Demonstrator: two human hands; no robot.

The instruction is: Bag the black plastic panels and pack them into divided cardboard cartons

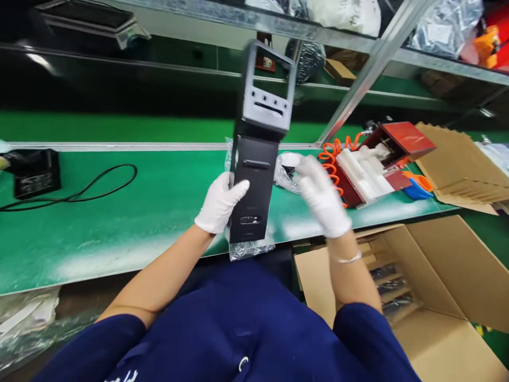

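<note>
A long black metal housing (254, 183) with an open rectangular frame at its top end stands upright in front of me. Slots and small round holes show on its face. My left hand (223, 202), in a white glove, grips its left side, thumb across the front. Clear plastic wrap (250, 249) hangs at the housing's lower end. My right hand (320, 193), also gloved, is raised to the right of the housing and apart from it. Motion smears its fingers. Just beside them on the bench lies a clear plastic bag (287, 171) with something dark in it.
A red device (405, 140) with white blocks and a coiled orange hose (329, 159) stands right on the green bench (170, 212). An open carton (433, 339) with wrapped parts sits below. At left are a black device (37, 172) and cable. A metal post (361, 79) rises behind.
</note>
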